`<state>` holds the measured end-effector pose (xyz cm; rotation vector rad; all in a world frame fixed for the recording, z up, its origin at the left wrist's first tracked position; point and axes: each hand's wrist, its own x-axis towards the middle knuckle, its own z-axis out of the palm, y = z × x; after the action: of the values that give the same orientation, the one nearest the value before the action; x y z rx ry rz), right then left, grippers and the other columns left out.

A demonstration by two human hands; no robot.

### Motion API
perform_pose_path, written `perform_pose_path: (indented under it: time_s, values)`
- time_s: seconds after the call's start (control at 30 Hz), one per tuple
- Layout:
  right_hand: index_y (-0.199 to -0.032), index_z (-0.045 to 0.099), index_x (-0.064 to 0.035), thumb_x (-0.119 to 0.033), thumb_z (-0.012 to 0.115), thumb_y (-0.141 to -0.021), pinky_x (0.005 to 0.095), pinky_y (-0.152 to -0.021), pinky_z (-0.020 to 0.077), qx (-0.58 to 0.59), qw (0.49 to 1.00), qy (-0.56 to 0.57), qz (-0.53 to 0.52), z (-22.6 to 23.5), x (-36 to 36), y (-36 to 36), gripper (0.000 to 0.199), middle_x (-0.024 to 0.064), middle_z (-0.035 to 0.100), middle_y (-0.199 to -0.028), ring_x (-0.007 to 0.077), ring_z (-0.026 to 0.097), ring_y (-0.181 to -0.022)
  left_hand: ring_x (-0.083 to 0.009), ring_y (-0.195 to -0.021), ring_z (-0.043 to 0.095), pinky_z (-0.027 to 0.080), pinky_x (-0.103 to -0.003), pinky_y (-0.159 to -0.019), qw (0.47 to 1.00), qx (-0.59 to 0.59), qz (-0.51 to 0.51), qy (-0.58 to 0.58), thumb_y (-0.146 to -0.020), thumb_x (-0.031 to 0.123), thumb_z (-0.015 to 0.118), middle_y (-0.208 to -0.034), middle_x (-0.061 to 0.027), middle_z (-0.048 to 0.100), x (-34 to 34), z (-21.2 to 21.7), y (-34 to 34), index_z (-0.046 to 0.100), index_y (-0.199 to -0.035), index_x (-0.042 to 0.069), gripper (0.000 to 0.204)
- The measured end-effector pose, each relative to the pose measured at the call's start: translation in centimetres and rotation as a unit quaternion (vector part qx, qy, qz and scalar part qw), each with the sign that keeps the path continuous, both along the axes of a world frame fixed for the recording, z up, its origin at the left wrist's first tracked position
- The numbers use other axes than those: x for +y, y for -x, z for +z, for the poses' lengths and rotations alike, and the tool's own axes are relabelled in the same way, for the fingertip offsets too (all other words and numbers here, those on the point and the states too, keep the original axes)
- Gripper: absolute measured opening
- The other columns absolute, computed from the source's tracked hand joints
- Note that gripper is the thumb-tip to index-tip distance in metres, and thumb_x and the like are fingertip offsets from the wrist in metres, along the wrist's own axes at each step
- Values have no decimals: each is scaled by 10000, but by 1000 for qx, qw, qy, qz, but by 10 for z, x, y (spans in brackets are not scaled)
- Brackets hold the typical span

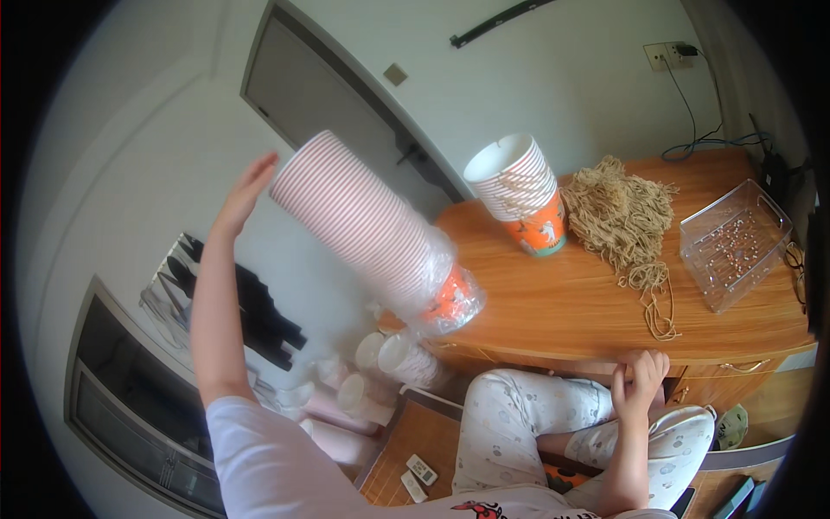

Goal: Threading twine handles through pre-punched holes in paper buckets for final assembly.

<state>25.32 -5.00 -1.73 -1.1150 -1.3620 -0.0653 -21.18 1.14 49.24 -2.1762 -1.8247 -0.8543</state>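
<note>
A tall stack of striped paper buckets (354,221), its lower end in clear plastic wrap, leans to the left on the wooden table's left edge. My left hand (246,195) is raised at the stack's upper end, fingers stretched out and close to the rim; whether they touch it I cannot tell. Above my lap, at the table's front edge, my right hand (640,381) has its fingers curled in; anything inside them is hidden. A shorter stack of orange paper buckets (533,229) stands upright on the table, with cord loops hanging on its side.
A heap of tan cords (616,208) lies on the table (553,303) beside the shorter stack. To its right stands a clear plastic tray (739,238) with small beads. More white buckets (406,359) sit low at the left, near two small white remotes (421,470).
</note>
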Motion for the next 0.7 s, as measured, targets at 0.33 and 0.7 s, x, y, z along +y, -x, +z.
perform_pose_path:
  time_s: [0.33,0.7]
  values:
    - [-831,589,-91,-9,649,-658,420,-871,369,-21,1000,-17,0,-8,-1,2,200,65,577,-820,287,534,-866,-93,-941,605,480,-279,-893,960,-29,68,270,-963,285,602,-1023,9,687,13,43,-49,686,-1136,59,298]
    - [-823,585,-93,-11,653,-644,438,-896,374,-21,1000,-13,5,-7,2,3,208,66,579,-823,290,537,-883,-123,-830,639,508,-303,-781,969,112,134,175,-827,292,742,-887,-18,705,20,50,-56,733,-992,58,287]
